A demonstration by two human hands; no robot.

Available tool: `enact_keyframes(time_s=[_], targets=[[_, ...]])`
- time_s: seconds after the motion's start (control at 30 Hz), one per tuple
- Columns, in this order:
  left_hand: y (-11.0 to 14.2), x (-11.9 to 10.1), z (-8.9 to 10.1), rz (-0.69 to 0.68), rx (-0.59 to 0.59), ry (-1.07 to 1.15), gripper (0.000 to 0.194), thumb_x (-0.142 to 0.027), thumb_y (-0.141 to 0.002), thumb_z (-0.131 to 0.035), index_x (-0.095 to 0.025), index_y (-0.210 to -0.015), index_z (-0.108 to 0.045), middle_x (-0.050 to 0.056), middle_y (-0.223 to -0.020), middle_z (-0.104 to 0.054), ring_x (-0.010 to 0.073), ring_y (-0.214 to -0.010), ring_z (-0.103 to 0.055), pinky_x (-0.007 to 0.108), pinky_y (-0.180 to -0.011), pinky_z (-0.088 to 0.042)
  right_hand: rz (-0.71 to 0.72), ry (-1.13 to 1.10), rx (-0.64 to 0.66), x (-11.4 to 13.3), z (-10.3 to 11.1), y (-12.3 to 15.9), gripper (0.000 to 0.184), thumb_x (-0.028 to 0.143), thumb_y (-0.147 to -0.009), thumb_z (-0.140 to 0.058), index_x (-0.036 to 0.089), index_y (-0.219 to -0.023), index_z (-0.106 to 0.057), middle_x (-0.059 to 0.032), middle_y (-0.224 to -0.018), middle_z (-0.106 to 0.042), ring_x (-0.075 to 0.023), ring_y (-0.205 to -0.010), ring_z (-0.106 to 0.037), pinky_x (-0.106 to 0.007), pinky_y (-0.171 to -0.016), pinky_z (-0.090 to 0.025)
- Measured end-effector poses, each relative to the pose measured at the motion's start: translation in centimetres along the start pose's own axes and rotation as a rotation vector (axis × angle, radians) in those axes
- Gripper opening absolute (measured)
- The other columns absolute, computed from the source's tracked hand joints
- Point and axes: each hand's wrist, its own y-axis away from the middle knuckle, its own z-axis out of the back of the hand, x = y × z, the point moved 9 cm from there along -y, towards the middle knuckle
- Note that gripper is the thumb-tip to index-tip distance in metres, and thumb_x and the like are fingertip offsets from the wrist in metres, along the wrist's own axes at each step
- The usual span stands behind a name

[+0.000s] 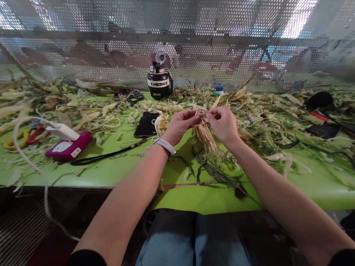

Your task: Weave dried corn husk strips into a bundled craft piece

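Between my two hands is a bundle of dried corn husks, its pale strands hanging down over the green table. My left hand pinches the top of the bundle from the left, and a white wristband circles that wrist. My right hand closes its thumb and fingers on the same bundle from the right, the fingertips of both hands nearly meeting. Dark green leaf strips lie under the hanging ends. A black phone rests on the table left of my left hand.
Loose husks cover much of the green tabletop. A black ENERGY jug stands at the back before a perforated metal screen. On the left are a magenta power strip with a white charger, and scissors.
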Motion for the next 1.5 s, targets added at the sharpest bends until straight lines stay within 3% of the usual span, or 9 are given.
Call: enact_keyframes(time_s=[0.23,0.47,0.87,1.2,1.5], targets=[[0.0,0.2,0.1,-0.007,-0.004,0.009,0.032,-0.024,-0.06,-0.079,-0.012,-0.086,-0.065,0.003,-0.08,-0.069,0.0103,-0.074,-0.062,0.028,-0.077,-0.045,0.003,0.066,-0.018,-0.1,0.3,0.0,0.013,0.026,-0.076,-0.058,0.02,-0.066,-0.054,-0.0051,-0.078,-0.057,-0.0176,-0.07,-0.053,-0.033,-0.071,-0.045],[0.1,0.2,-0.3,-0.004,0.023,-0.013,0.031,-0.027,-0.062,-0.078,-0.013,-0.087,-0.067,0.004,-0.082,-0.069,0.0101,-0.074,-0.061,0.027,-0.075,-0.045,0.099,0.139,-0.039,0.8,0.5,0.2,0.013,0.026,-0.079,-0.056,0.021,-0.068,-0.053,-0.0053,-0.08,-0.057,-0.0193,-0.078,-0.053,-0.033,-0.074,-0.045],[0.2,0.1,-0.1,0.008,0.011,0.032,0.031,-0.028,-0.059,-0.08,-0.013,-0.084,-0.067,0.004,-0.082,-0.069,0.0104,-0.076,-0.061,0.027,-0.077,-0.045,0.178,-0.011,0.145,1.4,-0.7,0.1,0.014,0.029,-0.08,-0.056,0.02,-0.07,-0.06,-0.0029,-0.075,-0.058,-0.0164,-0.07,-0.054,-0.029,-0.065,-0.046],[0.4,-0.2,-0.2,-0.014,0.015,-0.037,0.03,-0.03,-0.062,-0.077,-0.014,-0.086,-0.067,0.002,-0.083,-0.068,0.0093,-0.074,-0.06,0.025,-0.075,-0.046,-0.061,-0.135,0.211,-0.9,-1.5,-0.2,0.018,0.031,-0.076,-0.058,0.015,-0.069,-0.061,-0.0003,-0.061,-0.058,-0.013,-0.057,-0.049,-0.026,-0.056,-0.037],[0.4,0.2,-0.1,0.029,0.012,-0.024,0.028,-0.028,-0.065,-0.076,-0.016,-0.089,-0.068,0.002,-0.084,-0.068,0.0085,-0.072,-0.059,0.024,-0.072,-0.046,-0.151,-0.119,0.178,-1.5,-1.4,-0.3,0.017,0.03,-0.075,-0.055,0.016,-0.065,-0.057,0.0018,-0.056,-0.053,-0.0116,-0.053,-0.045,-0.026,-0.056,-0.036]])
